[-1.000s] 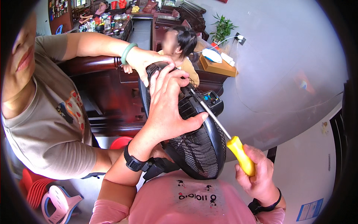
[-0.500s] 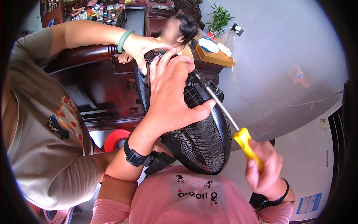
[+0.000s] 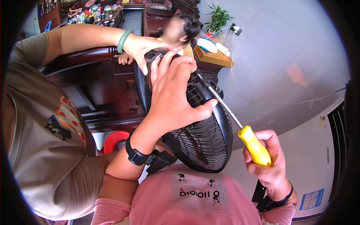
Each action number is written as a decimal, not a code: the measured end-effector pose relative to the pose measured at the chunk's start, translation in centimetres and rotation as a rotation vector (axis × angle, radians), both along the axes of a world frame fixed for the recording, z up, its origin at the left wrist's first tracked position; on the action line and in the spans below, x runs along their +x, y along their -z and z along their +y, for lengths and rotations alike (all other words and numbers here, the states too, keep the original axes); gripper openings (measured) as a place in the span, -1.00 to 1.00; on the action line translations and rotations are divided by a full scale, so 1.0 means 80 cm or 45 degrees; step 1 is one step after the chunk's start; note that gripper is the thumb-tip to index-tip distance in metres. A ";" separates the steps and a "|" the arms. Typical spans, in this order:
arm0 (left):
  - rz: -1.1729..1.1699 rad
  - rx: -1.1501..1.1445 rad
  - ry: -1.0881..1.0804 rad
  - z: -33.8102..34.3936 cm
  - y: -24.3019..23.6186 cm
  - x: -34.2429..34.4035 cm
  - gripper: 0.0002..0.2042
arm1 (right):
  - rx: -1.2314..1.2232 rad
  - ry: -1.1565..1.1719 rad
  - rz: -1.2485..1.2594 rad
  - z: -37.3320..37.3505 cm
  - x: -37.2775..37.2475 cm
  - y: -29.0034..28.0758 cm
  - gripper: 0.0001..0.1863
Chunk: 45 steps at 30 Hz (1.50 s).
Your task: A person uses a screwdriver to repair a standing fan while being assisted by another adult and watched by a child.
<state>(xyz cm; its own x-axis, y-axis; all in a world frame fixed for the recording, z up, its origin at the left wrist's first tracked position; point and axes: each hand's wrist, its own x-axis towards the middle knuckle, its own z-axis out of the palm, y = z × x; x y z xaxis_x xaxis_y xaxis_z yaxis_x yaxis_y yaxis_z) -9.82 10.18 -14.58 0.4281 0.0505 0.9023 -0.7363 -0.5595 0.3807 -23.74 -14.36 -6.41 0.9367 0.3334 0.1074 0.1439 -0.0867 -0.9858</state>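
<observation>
A black electric fan (image 3: 198, 144) with a wire grille is tilted in front of my chest. My left hand (image 3: 170, 99) grips it from above, the fingers curled over the upper grille and the thumb on the dark rim. In my right hand (image 3: 268, 161) is a screwdriver (image 3: 255, 146) with a yellow handle and a long metal shaft. Its shaft slants up to a black fitting (image 3: 202, 79) on the rim; the tip itself is hidden there. Beside my left fingers, another person's hand (image 3: 142, 48) with a green bangle holds the top of the fan.
That person, in a brown shirt (image 3: 48, 150), stands close on the left. Beyond the dark wooden furniture (image 3: 84, 99), a child (image 3: 183, 32) faces us. A brown box (image 3: 213, 56) and a plant (image 3: 218, 18) are by the wall. A red basin (image 3: 114, 140) sits below at left.
My right hand has shifted its hold on the screwdriver handle, moving slightly right and uncovering more of the yellow. The shaft stays at the rim fitting; my left hand keeps its place.
</observation>
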 end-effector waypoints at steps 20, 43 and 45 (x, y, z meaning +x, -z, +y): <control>-0.095 0.033 -0.108 -0.013 -0.012 -0.007 -0.29 | -0.853 0.251 -1.156 -0.006 -0.005 -0.020 -0.80; -0.010 0.045 -0.046 -0.024 -0.024 -0.021 -0.34 | -1.421 0.254 -1.644 -0.034 -0.002 -0.035 -0.35; -0.013 0.053 -0.054 -0.025 -0.022 -0.022 -0.34 | -1.529 0.321 -1.738 -0.033 -0.003 -0.037 -0.34</control>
<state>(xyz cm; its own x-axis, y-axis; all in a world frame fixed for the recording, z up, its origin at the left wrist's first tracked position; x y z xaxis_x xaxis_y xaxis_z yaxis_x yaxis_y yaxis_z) -11.56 8.17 -12.81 0.4170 0.0308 0.9084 -0.7155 -0.6053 0.3490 -23.99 -16.99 -3.49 0.4450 0.6779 0.5851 0.5713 -0.7181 0.3975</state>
